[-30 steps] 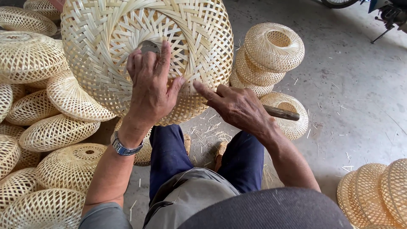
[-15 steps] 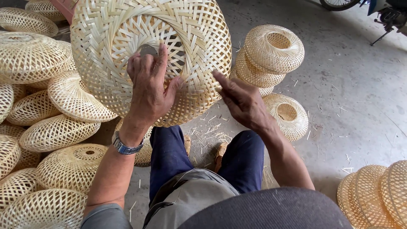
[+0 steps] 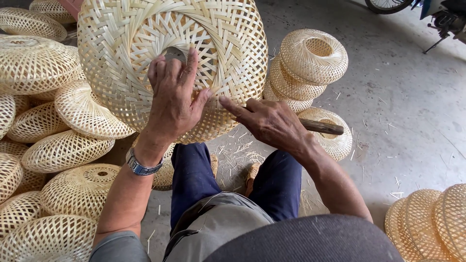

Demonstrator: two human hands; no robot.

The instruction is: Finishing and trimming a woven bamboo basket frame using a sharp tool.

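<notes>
- Woven bamboo basket [image 3: 131, 53], big and dome-shaped, is held up above my knees and tilted toward the camera, with its round centre opening facing me.
- My left hand [image 3: 174, 99] lies flat against the weave just below that opening, fingers [image 3: 190, 65] slightly apart and reaching up to the ring's edge, thumb pressed to the basket's lower side.
- My right hand [image 3: 272, 121] is at the basket's lower rim, fist wrapped around a wooden-handled tool [image 3: 323, 127] whose handle sticks out to the right; the index finger points straight out and touches the rim. I cannot tell what the tool's working end looks like, as the hand hides it.
- A wristwatch [image 3: 141, 166] sits on my left wrist.
- To the left, finished baskets [image 3: 63, 150] lie piled together on the floor.
- Just right of the held basket stands a stack of smaller baskets [image 3: 310, 63], with another one [image 3: 335, 140] behind my right wrist.
- More baskets [image 3: 427, 221] lean at the lower right.
- Bamboo slivers [image 3: 240, 150] litter the concrete floor [image 3: 412, 121] between my legs.
</notes>
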